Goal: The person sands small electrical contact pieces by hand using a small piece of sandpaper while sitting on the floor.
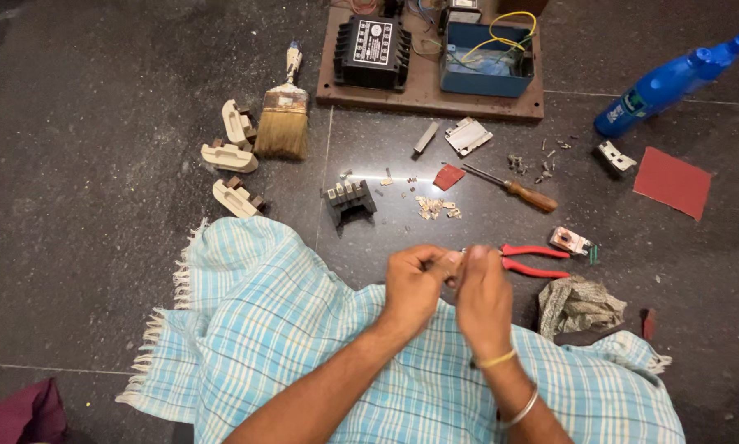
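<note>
Sitting on dark stone floor point(98, 271) (speckled, seamed), checked cloth point(303, 362) across lap.

Small part point(452, 265) mostly hidden between both hands' fingertips, kind unclear.

Soft overhead light, sharp, faint floor glare

On the dark floor ahead of you: paintbrush point(283, 111) beside three cream fuse carriers point(231, 156); wooden board point(429, 103) bearing a black unit point(372, 53) and blue box point(486, 59); screwdriver point(513, 189); red-handled pliers point(532, 260); blue bottle point(674, 82); red sandpaper sheet point(672, 182); crumpled rag point(579, 305).
</note>
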